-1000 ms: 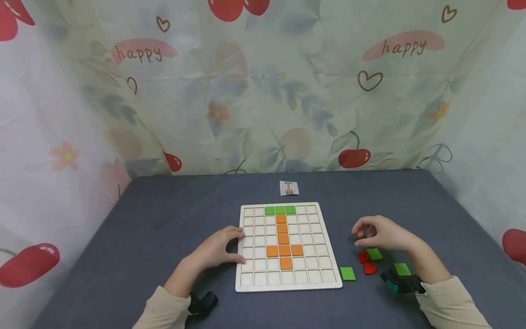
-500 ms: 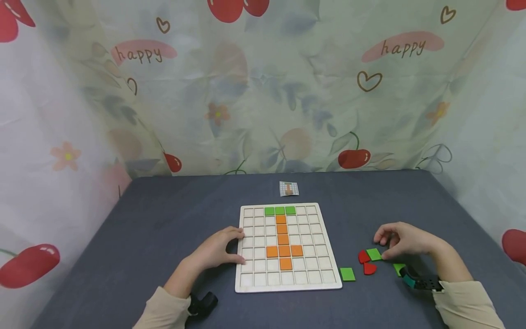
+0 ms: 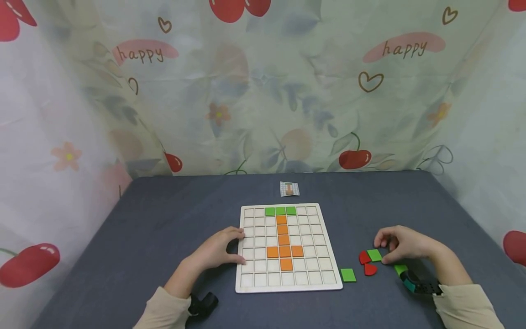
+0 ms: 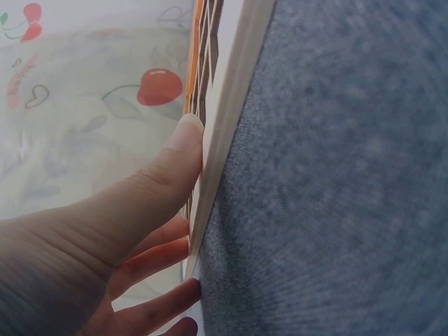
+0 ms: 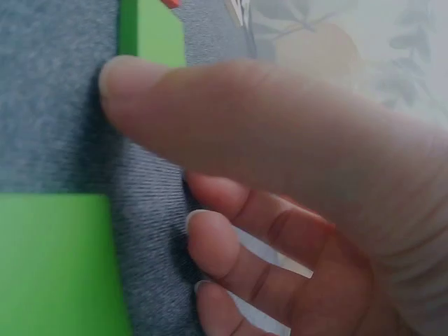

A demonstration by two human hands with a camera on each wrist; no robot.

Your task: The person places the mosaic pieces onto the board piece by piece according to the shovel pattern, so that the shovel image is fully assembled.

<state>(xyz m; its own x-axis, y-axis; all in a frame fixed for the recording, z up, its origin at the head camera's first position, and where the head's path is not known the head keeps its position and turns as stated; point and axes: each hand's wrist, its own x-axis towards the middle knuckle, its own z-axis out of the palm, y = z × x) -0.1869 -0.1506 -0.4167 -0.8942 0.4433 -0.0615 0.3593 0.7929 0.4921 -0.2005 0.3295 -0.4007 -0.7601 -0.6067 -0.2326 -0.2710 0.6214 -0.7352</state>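
Observation:
In the head view, my left hand (image 3: 222,246) touches the left rim of a white grid board (image 3: 250,283). Its thumb and fingers are spread along that rim; the left wrist view shows the thumbtip against the board's edge (image 4: 224,119). Green square tiles (image 3: 280,210) fill part of the top row, above orange tiles (image 3: 283,240) set in a cross shape. My right hand (image 3: 404,244) is low over the table, its thumb at the side of a loose green tile (image 3: 374,255). Its other fingers are bent, and no tile shows between them in the right wrist view.
Two red pieces (image 3: 370,269) lie beside that loose tile. Another green tile (image 3: 348,275) sits by the board's lower right corner, and one more (image 3: 400,269) is partly hidden under the right wrist. A small pattern card (image 3: 289,188) lies behind the board.
My right hand has moved right and slightly nearer over the loose tiles, then almost stopped beside the green one. The left hand and the board have stayed in place.

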